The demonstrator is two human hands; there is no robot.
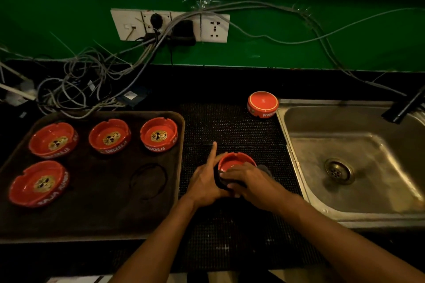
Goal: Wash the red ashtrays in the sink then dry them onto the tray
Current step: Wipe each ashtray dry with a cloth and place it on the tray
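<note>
A red ashtray [235, 161] is held over the black rubber mat, tilted toward me. My left hand [204, 181] grips its left side with the index finger pointing up. My right hand [249, 181] presses a dark grey cloth [264, 169] against its near rim. Several red ashtrays sit upright on the brown tray [110, 218], such as one at its back right [159, 134] and one at its front left [38, 182]. Another ashtray [262, 104] lies upside down beside the sink's back left corner. The steel sink [358, 161] is at the right.
A black tap [404, 107] reaches over the sink's back right. A tangle of grey cables [76, 85] lies behind the tray, under wall sockets [170, 25] on the green wall. The black mat [232, 126] covers the counter between tray and sink.
</note>
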